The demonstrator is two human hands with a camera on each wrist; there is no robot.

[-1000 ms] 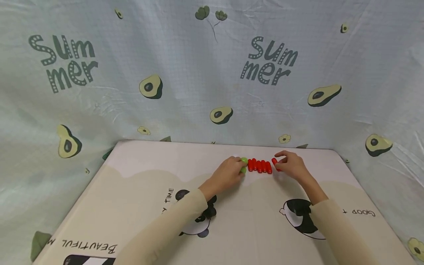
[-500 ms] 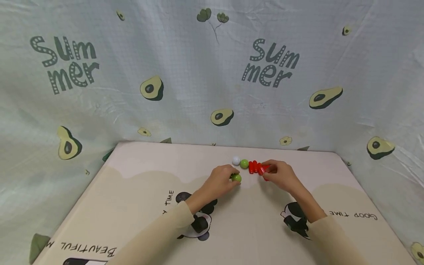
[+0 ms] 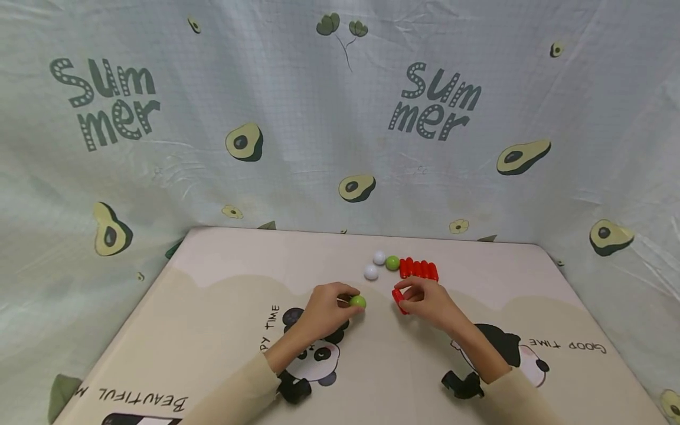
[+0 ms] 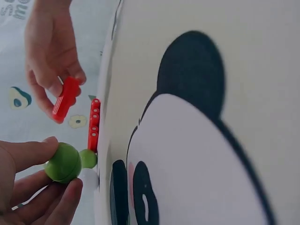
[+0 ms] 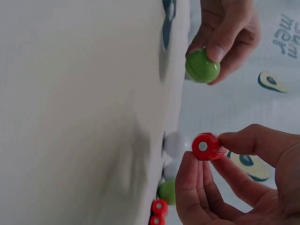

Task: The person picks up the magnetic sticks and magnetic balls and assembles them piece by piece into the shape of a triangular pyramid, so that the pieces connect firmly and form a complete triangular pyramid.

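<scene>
My left hand (image 3: pixel 325 310) pinches a green ball (image 3: pixel 358 301) between thumb and fingertips. A seam runs round the ball (image 4: pixel 63 163) in the left wrist view. To its right, my right hand (image 3: pixel 431 304) holds a short red magnetic rod (image 3: pixel 399 300) by thumb and fingers. The rod's end (image 5: pixel 203 146), with a pale round disc in it, faces the right wrist camera. Both held things are above the table, a small gap apart. Beyond the hands lie a row of several red rods (image 3: pixel 418 269), a second green ball (image 3: pixel 392 263) and two white balls (image 3: pixel 371 272).
The table (image 3: pixel 223 260) has a pale cover printed with pandas (image 3: pixel 319 363) and lettering. Its far edge is just behind the row of rods and balls. A hanging cloth (image 3: pixel 297 106) with avocado prints closes off the back and sides.
My left hand has drawn a green ball left and nearer, uncovering the white balls. My right hand has carried the red magnetic rod left past the row and nearer to me.
</scene>
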